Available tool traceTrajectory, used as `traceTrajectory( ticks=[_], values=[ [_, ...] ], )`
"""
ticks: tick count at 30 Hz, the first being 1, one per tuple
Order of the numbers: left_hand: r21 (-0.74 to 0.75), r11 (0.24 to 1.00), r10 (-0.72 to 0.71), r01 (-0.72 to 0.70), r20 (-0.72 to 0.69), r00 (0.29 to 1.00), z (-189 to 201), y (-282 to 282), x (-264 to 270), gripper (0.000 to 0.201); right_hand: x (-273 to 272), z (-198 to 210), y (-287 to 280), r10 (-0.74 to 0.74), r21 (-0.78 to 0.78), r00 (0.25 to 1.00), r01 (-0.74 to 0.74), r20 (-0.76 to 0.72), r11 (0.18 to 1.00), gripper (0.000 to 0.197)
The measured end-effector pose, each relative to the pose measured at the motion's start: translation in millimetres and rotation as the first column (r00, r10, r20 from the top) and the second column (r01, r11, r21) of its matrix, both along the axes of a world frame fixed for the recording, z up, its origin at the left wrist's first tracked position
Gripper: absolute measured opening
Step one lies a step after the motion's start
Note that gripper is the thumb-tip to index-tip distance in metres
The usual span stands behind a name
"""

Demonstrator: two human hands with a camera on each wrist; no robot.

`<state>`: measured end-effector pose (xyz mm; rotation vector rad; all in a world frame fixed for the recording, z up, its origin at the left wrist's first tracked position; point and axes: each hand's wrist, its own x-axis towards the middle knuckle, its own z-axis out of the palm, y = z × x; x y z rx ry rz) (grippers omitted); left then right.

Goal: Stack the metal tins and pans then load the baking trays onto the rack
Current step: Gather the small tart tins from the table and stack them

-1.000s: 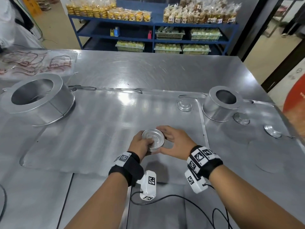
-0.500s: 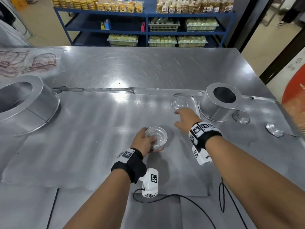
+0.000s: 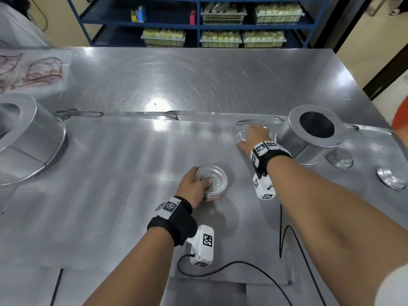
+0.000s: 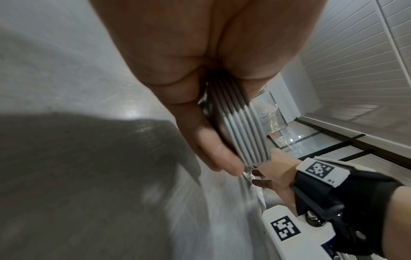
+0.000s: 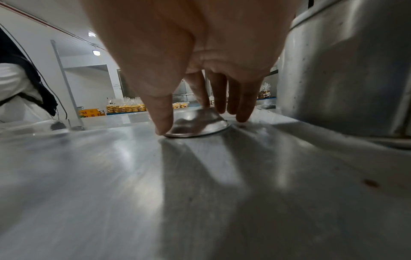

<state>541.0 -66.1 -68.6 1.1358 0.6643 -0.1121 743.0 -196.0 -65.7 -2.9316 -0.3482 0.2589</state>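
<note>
A stack of small round metal tins (image 3: 211, 181) is gripped by my left hand (image 3: 198, 184) just above the big flat baking tray (image 3: 110, 173). The left wrist view shows the stack's ribbed rims (image 4: 240, 130) between thumb and fingers. My right hand (image 3: 251, 135) is stretched out to the far right of the tray, over a single upturned tin (image 3: 239, 135). In the right wrist view that tin (image 5: 198, 123) lies rim down; my thumb tip touches its left rim and my straight fingers (image 5: 242, 105) come down on its far side.
A tall ring pan (image 3: 309, 138) stands right beside my right hand, with two more small tins (image 3: 341, 159) (image 3: 391, 180) beyond it. A larger ring pan (image 3: 28, 138) sits at the left. A blue shelf (image 3: 198, 21) stands behind the table. Wrist cables (image 3: 242, 266) trail near the front edge.
My right hand has let go of the stack and reached forward and right to the lone upturned tin. My left hand keeps hold of the stack in about the same place.
</note>
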Motion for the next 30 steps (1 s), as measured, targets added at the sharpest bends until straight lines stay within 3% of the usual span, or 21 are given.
traceTrajectory(
  ticks=[6, 13, 17, 21, 30],
  values=[
    [0.029, 1.0, 0.001, -0.001, -0.005, 1.0, -7, 1, 1, 0.032, -3, 0, -6, -0.051, 0.142, 0.998, 0.053, -0.021, 0.988, 0.066],
    [0.155, 0.988, -0.005, 0.012, -0.048, 0.999, -9, -8, -9, 0.037, -34, 21, -20, 0.016, 0.31, 1.0, -0.017, 0.008, 0.951, 0.066],
    [0.077, 0.997, 0.017, -0.014, -0.049, 0.999, 17, -24, -22, 0.03, -68, 35, -31, 0.089, 0.464, 0.995, -0.102, 0.051, 0.88, 0.077],
    [0.048, 0.999, 0.02, -0.017, -0.053, 0.998, 30, -37, -40, 0.027, -110, 43, -48, 0.135, 0.617, 0.988, -0.149, 0.069, 0.773, 0.07],
    [-0.007, 1.0, -0.02, 0.02, -0.023, 1.0, 49, -70, -84, 0.051, -212, 55, -91, 0.25, 0.833, 0.965, -0.205, 0.083, 0.514, 0.064]
  ],
)
